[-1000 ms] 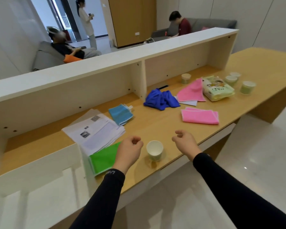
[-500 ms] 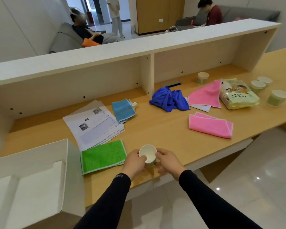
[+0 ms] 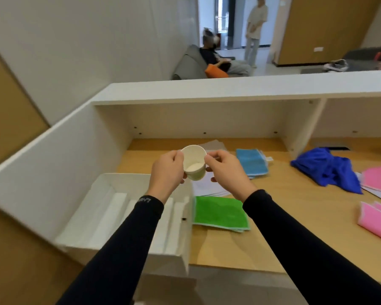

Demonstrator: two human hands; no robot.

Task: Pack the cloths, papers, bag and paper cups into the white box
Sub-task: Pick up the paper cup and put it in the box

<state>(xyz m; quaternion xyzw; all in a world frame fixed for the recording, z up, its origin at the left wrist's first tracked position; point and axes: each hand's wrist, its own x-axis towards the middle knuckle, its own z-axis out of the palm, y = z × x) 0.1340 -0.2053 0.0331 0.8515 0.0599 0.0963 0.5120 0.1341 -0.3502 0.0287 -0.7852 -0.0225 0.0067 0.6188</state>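
Observation:
A white paper cup [image 3: 194, 164] is held in the air between my left hand [image 3: 168, 170] and my right hand [image 3: 226, 171], tilted with its mouth toward me, just right of the white box's far right corner. The open white box [image 3: 110, 216] stands at the desk's left end, with white inserts inside. A green cloth [image 3: 220, 213] lies right beside the box. White papers [image 3: 207, 188] lie behind it, partly hidden by my hands. Farther right are a light blue cloth [image 3: 252, 161], a crumpled dark blue cloth [image 3: 326, 168] and pink cloths [image 3: 376, 219].
The wooden desk [image 3: 284, 216] has a white raised shelf [image 3: 251, 89] along its back with a divider panel [image 3: 299, 128]. A white side wall [image 3: 53, 155] borders the box on the left. People are in the room beyond the shelf.
Both hands have lifted the paper cup off the desk and carried it left toward the white box. My view has swung left, so the bag and the other cups are out of frame.

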